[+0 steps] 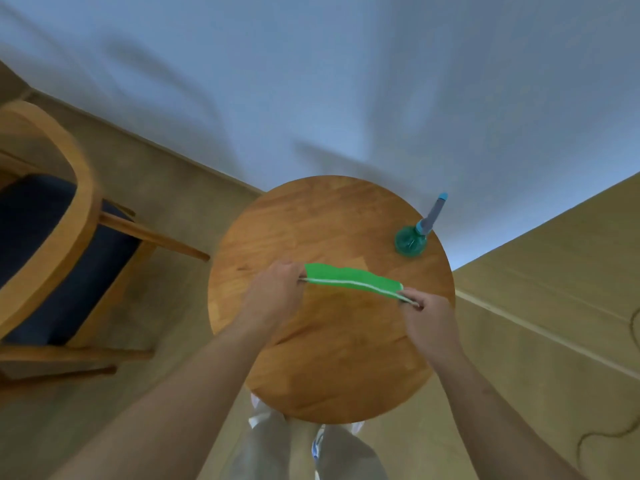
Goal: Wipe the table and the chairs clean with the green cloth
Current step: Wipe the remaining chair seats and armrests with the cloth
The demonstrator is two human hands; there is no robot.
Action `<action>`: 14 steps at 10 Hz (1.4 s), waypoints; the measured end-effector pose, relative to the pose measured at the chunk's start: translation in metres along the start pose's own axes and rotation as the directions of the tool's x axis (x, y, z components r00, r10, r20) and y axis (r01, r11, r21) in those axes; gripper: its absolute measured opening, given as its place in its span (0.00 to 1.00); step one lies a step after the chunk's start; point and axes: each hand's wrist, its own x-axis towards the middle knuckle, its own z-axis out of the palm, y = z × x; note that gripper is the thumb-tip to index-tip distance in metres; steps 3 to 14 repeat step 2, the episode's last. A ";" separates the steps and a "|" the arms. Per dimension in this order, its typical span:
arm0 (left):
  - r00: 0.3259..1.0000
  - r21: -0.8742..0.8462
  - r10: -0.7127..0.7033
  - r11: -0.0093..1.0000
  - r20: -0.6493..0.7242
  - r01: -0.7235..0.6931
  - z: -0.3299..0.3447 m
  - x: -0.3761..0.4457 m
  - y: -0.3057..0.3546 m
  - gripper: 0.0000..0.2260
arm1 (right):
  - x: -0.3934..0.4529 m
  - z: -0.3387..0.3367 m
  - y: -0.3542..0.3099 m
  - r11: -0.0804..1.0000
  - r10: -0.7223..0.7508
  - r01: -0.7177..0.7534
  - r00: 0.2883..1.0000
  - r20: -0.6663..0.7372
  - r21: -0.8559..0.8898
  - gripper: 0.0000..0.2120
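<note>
A green cloth (pixel 351 279) with a white edge is stretched out just above the round wooden table (pixel 332 358). My left hand (pixel 277 289) pinches its left end. At the cloth's right end my right hand (pixel 424 315) pinches the other corner. The cloth hangs folded lengthwise between the two hands, over the middle of the tabletop. A wooden chair (pixel 52 244) with a dark blue seat stands to the left of the table.
A teal spray bottle (pixel 414 237) with a blue nozzle stands near the table's far right edge. A pale wall runs behind the table. A dark cable (pixel 606 434) lies on the floor at the right. My legs show under the table's near edge.
</note>
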 end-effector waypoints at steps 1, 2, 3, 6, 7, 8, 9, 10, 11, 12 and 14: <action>0.983 0.050 -0.065 0.997 0.171 0.057 0.038 -0.015 -0.014 0.10 | -0.004 0.018 0.032 0.963 -0.015 0.055 0.989 0.149 -0.264 0.13; 0.872 0.182 -0.156 0.980 0.464 0.079 0.080 -0.051 -0.034 0.16 | -0.029 0.041 0.069 0.875 0.080 0.118 0.921 0.380 -0.470 0.19; 0.872 0.182 -0.156 0.980 0.464 0.079 0.080 -0.051 -0.034 0.16 | -0.029 0.041 0.069 0.875 0.080 0.118 0.921 0.380 -0.470 0.19; 0.872 0.182 -0.156 0.980 0.464 0.079 0.080 -0.051 -0.034 0.16 | -0.029 0.041 0.069 0.875 0.080 0.118 0.921 0.380 -0.470 0.19; 0.872 0.182 -0.156 0.980 0.464 0.079 0.080 -0.051 -0.034 0.16 | -0.029 0.041 0.069 0.875 0.080 0.118 0.921 0.380 -0.470 0.19; 0.872 0.182 -0.156 0.980 0.464 0.079 0.080 -0.051 -0.034 0.16 | -0.029 0.041 0.069 0.875 0.080 0.118 0.921 0.380 -0.470 0.19; 0.872 0.182 -0.156 0.980 0.464 0.079 0.080 -0.051 -0.034 0.16 | -0.029 0.041 0.069 0.875 0.080 0.118 0.921 0.380 -0.470 0.19; 0.872 0.182 -0.156 0.980 0.464 0.079 0.080 -0.051 -0.034 0.16 | -0.029 0.041 0.069 0.875 0.080 0.118 0.921 0.380 -0.470 0.19; 0.872 0.182 -0.156 0.980 0.464 0.079 0.080 -0.051 -0.034 0.16 | -0.029 0.041 0.069 0.875 0.080 0.118 0.921 0.380 -0.470 0.19; 0.872 0.182 -0.156 0.980 0.464 0.079 0.080 -0.051 -0.034 0.16 | -0.029 0.041 0.069 0.875 0.080 0.118 0.921 0.380 -0.470 0.19; 0.872 0.182 -0.156 0.980 0.464 0.079 0.080 -0.051 -0.034 0.16 | -0.029 0.041 0.069 0.875 0.080 0.118 0.921 0.380 -0.470 0.19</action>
